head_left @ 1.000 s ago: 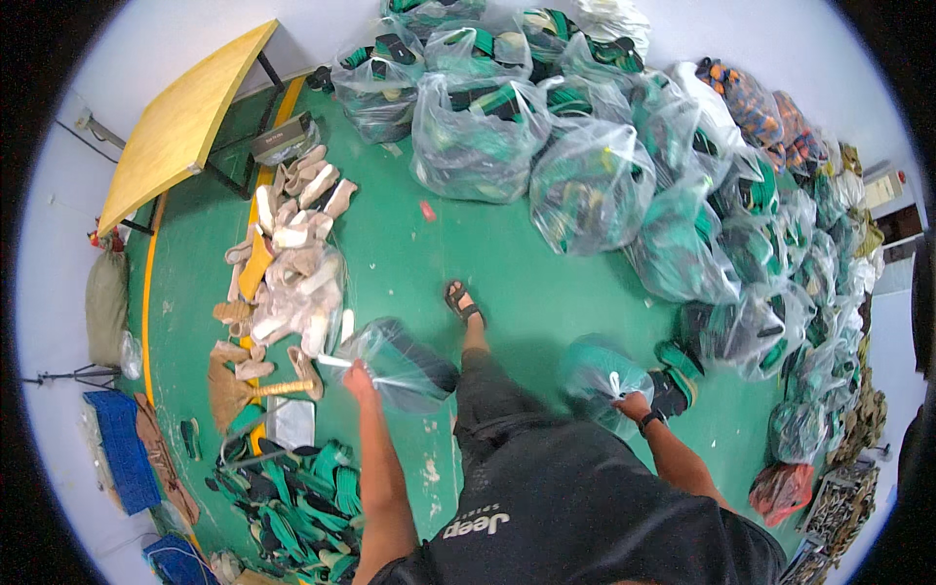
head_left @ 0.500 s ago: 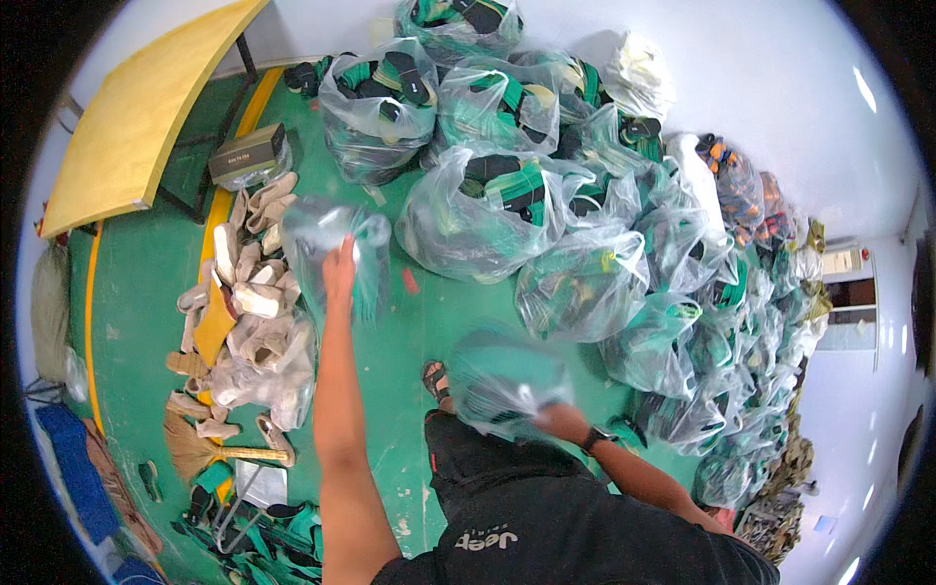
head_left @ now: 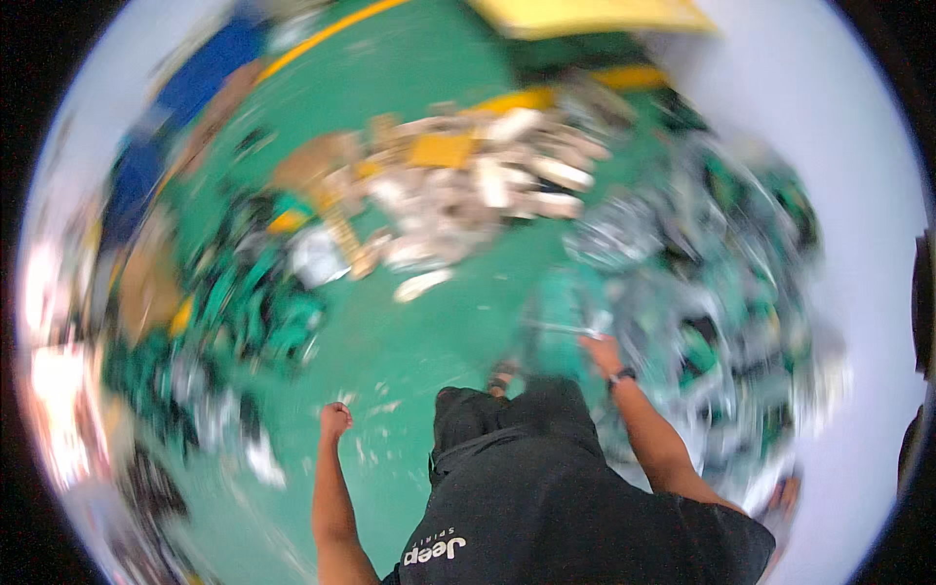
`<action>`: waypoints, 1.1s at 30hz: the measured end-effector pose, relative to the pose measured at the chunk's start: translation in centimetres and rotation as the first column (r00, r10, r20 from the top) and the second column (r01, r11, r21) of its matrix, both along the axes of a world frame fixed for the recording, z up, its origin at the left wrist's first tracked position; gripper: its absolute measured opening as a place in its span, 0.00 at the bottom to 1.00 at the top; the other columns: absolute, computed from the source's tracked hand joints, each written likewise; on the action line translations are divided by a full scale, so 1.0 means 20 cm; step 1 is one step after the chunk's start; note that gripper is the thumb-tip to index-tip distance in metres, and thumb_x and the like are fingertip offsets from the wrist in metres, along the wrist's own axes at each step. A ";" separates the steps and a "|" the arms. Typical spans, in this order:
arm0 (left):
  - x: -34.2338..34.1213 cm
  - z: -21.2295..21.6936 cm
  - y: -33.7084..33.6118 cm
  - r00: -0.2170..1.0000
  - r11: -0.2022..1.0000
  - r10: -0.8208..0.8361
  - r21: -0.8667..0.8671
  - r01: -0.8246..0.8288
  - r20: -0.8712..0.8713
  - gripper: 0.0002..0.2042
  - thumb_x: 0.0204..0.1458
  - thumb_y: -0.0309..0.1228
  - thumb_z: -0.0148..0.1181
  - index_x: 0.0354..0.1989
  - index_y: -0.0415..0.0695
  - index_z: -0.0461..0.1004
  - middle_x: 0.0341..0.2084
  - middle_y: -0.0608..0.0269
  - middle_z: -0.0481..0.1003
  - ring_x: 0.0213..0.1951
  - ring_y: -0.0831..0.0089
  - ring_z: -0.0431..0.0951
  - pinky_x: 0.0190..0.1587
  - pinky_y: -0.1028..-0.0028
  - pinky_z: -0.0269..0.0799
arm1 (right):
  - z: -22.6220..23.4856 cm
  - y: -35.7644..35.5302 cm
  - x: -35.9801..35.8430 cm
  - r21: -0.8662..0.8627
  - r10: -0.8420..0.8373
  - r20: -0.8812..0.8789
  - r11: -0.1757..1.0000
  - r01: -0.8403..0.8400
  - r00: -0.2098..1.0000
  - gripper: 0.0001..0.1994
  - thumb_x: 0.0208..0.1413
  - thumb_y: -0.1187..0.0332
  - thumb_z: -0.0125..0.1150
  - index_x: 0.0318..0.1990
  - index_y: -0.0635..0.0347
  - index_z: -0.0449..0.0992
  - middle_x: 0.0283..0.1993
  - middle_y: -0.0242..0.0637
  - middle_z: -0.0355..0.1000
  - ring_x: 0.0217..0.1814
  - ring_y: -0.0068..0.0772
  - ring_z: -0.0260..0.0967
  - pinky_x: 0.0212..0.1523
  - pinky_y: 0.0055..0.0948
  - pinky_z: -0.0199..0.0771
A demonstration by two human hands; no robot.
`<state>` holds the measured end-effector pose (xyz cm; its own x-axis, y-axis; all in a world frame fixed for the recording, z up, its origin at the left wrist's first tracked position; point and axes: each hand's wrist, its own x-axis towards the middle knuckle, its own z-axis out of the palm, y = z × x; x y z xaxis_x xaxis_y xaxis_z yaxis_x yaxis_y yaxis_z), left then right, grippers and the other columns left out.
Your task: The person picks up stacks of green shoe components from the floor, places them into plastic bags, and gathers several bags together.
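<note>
Since half a second ago the view has swung hard: the yellow table (head_left: 585, 15) now sits at the far edge instead of far left, and the whole picture is smeared with motion blur. Left hand (head_left: 335, 421), earlier stretched far out gripping a clear bag, is now drawn back low beside the body, curled into a loose fist, and nothing shows in it. Right hand (head_left: 603, 353) is out to the near right, fingers closed on the top of a clear plastic bag (head_left: 564, 327) with green contents. That bag hangs just left of the hand, above the green floor (head_left: 429, 312), near the person's foot (head_left: 502, 375).

Pile of pale, tan pieces (head_left: 468, 200) lies far centre on the floor, just near of the table. Heap of clear bags with green contents (head_left: 721, 292) fills the right side, close behind the held bag. Loose green and black pieces (head_left: 244, 302) lie on the left. Blur hides finer detail.
</note>
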<state>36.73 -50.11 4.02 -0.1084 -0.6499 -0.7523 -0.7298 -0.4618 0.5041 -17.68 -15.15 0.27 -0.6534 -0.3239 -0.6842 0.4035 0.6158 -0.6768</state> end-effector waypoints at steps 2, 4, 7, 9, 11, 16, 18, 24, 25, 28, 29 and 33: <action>0.39 0.31 0.18 0.960 0.989 -0.018 -0.138 0.059 0.279 0.07 0.35 0.19 0.43 0.14 0.39 0.68 0.09 0.62 0.67 0.12 0.72 0.66 0.14 0.73 0.60 | -0.17 -0.05 -0.16 0.020 0.093 -0.051 0.996 -0.092 0.994 0.12 0.41 0.65 0.62 0.31 0.64 0.74 0.26 0.31 0.71 0.27 0.22 0.65 0.28 0.28 0.64; 0.77 0.50 0.55 0.905 0.986 0.162 -0.094 -0.136 0.393 0.06 0.34 0.20 0.44 0.13 0.40 0.68 0.08 0.61 0.67 0.12 0.72 0.67 0.14 0.73 0.60 | -0.26 -0.16 -0.23 0.112 0.081 -0.055 0.991 -0.074 0.995 0.10 0.40 0.66 0.63 0.27 0.63 0.71 0.22 0.29 0.65 0.22 0.22 0.58 0.22 0.28 0.57; 1.17 0.49 1.36 0.824 0.931 0.345 -0.049 -0.363 0.449 0.08 0.35 0.20 0.43 0.14 0.40 0.70 0.09 0.62 0.69 0.11 0.74 0.66 0.12 0.75 0.59 | -0.33 -0.26 -0.23 0.103 -0.016 -0.037 0.995 0.020 0.999 0.09 0.39 0.67 0.63 0.25 0.61 0.71 0.17 0.28 0.61 0.18 0.24 0.56 0.17 0.31 0.54; 1.12 0.40 1.77 0.761 0.788 0.578 0.039 -0.614 0.295 0.09 0.36 0.19 0.41 0.14 0.41 0.70 0.10 0.61 0.70 0.11 0.75 0.67 0.11 0.77 0.59 | -0.35 -0.22 -0.32 0.180 0.036 -0.187 0.984 -0.002 0.982 0.15 0.40 0.64 0.62 0.32 0.66 0.71 0.24 0.37 0.68 0.23 0.31 0.63 0.21 0.35 0.62; 1.01 0.42 2.01 0.669 0.658 0.711 0.132 -0.741 0.214 0.09 0.36 0.18 0.40 0.16 0.40 0.70 0.12 0.60 0.71 0.12 0.75 0.67 0.11 0.77 0.60 | -0.19 -0.34 -0.48 0.826 0.991 -0.094 0.132 -0.548 0.098 0.21 0.43 0.62 0.58 0.39 0.72 0.68 0.35 0.50 0.70 0.34 0.44 0.68 0.32 0.39 0.68; 1.13 0.09 2.23 0.595 0.583 0.800 0.130 -0.802 0.083 0.06 0.41 0.21 0.42 0.18 0.40 0.66 0.12 0.59 0.69 0.12 0.73 0.67 0.11 0.75 0.60 | 0.01 -1.15 -0.36 0.548 0.608 -0.792 0.746 -0.378 0.053 0.19 0.43 0.62 0.55 0.42 0.64 0.68 0.34 0.49 0.69 0.40 0.48 0.66 0.42 0.39 0.64; 1.23 -0.12 2.17 0.463 0.437 0.883 0.223 -0.871 0.079 0.07 0.44 0.23 0.43 0.17 0.41 0.65 0.11 0.60 0.68 0.11 0.73 0.66 0.11 0.74 0.59 | 0.07 -1.48 -0.09 0.627 0.616 -0.752 0.559 -0.542 -0.235 0.16 0.44 0.65 0.52 0.40 0.66 0.69 0.36 0.51 0.69 0.38 0.51 0.67 0.40 0.39 0.66; 1.70 -0.39 1.88 0.241 0.244 0.970 0.152 -0.958 -0.042 0.10 0.46 0.26 0.43 0.14 0.41 0.64 0.09 0.60 0.67 0.11 0.73 0.65 0.12 0.73 0.58 | 0.11 -2.25 1.50 0.023 0.885 -0.463 -0.032 -0.999 -0.039 0.12 0.46 0.74 0.49 0.41 0.64 0.67 0.27 0.40 0.70 0.26 0.31 0.69 0.24 0.24 0.70; 1.85 -0.36 1.94 0.385 0.379 0.922 -0.098 -0.920 -0.049 0.11 0.46 0.26 0.44 0.13 0.41 0.63 0.08 0.60 0.66 0.10 0.73 0.65 0.12 0.73 0.58 | 0.21 -2.26 2.06 -0.148 0.973 -0.176 0.127 -0.981 0.152 0.13 0.46 0.76 0.49 0.42 0.65 0.66 0.26 0.41 0.70 0.25 0.29 0.69 0.23 0.22 0.71; 2.26 -0.55 1.90 0.547 0.504 0.837 -0.407 -0.762 0.011 0.12 0.46 0.26 0.44 0.12 0.40 0.61 0.07 0.60 0.64 0.10 0.74 0.64 0.12 0.73 0.58 | 0.40 -2.40 3.05 -0.274 0.990 -0.092 -0.130 -0.953 -0.108 0.17 0.32 0.77 0.62 0.36 0.64 0.69 0.26 0.37 0.72 0.27 0.28 0.70 0.28 0.24 0.70; 2.43 -0.58 1.82 0.413 0.407 0.910 -0.268 -0.873 0.038 0.12 0.45 0.26 0.45 0.11 0.40 0.61 0.07 0.61 0.63 0.11 0.74 0.64 0.13 0.73 0.58 | 0.41 -2.45 3.33 -0.411 0.988 0.039 -0.121 -0.904 -0.150 0.18 0.32 0.77 0.62 0.37 0.64 0.69 0.26 0.37 0.72 0.26 0.26 0.70 0.28 0.24 0.70; 2.70 -0.42 1.15 0.245 0.195 0.923 -0.187 -0.963 -0.298 0.07 0.42 0.21 0.42 0.15 0.43 0.63 0.10 0.64 0.65 0.13 0.76 0.64 0.14 0.77 0.57 | 0.19 -2.80 3.92 0.026 0.750 -0.237 -0.630 -0.776 -0.617 0.18 0.31 0.75 0.62 0.37 0.62 0.70 0.23 0.37 0.72 0.25 0.24 0.70 0.26 0.26 0.69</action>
<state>90.66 -27.01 -4.37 0.6855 -0.4770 -0.5501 0.2084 -0.5955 0.7759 60.72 -71.13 4.05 0.7436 -0.4227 -0.5181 -0.6390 -0.2210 -0.7368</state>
